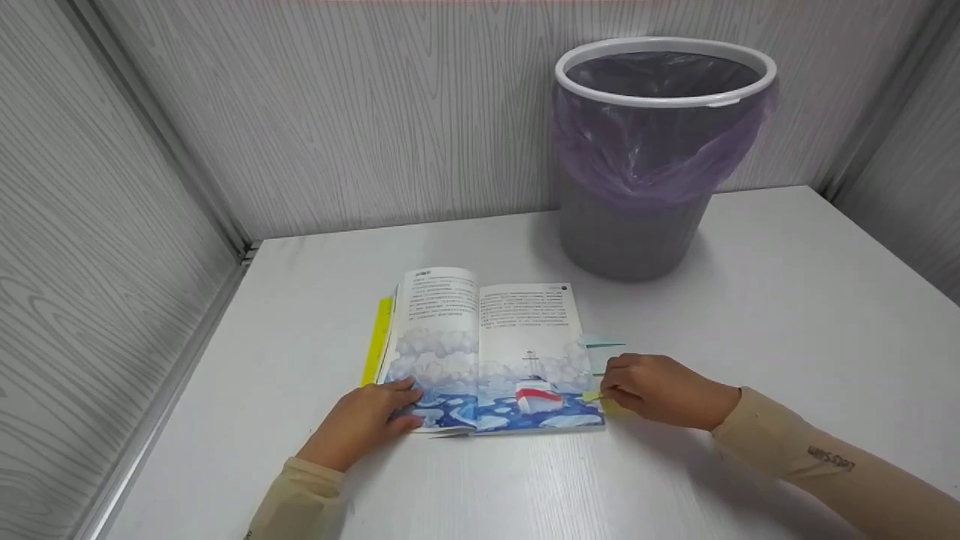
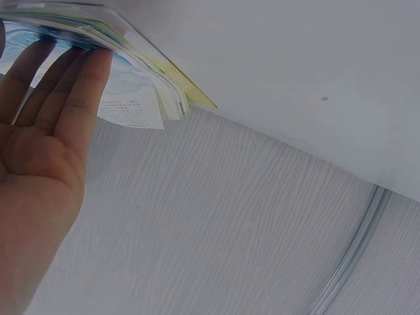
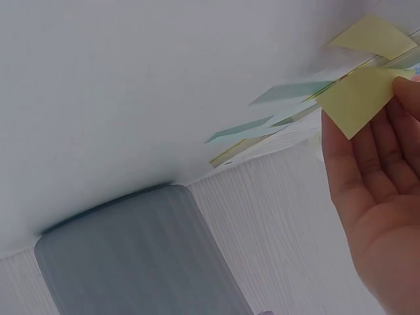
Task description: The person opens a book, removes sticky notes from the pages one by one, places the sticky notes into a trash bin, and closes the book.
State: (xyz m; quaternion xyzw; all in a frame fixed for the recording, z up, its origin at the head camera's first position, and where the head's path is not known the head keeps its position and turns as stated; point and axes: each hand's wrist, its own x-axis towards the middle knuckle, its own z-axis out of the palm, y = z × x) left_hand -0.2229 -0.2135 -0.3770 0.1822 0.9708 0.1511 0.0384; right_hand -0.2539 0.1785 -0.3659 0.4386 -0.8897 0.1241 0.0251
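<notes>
An open picture book [image 1: 521,311] lies on the white table, showing printed text over a painted sea with a red-and-white ship. My left hand [image 1: 366,418] rests on the lower left page, its fingers extended across the paper in the left wrist view. At the book's right edge, my right hand [image 1: 660,388] pinches a pale yellow sticky note [image 3: 357,98] between thumb and fingers. Another yellow sticky note [image 3: 374,36] sticks out beside it. Farther up that edge, pale blue-green sticky notes [image 3: 292,92] jut out past the pages.
A grey trash bin [image 1: 630,240] with a white rim and a purple liner bag [image 1: 645,165] stands behind the book, to the right. A yellow strip [image 1: 377,341] shows along the book's left side. Wood-grain panels [image 1: 375,112] enclose the table [image 1: 480,487] at the back and sides.
</notes>
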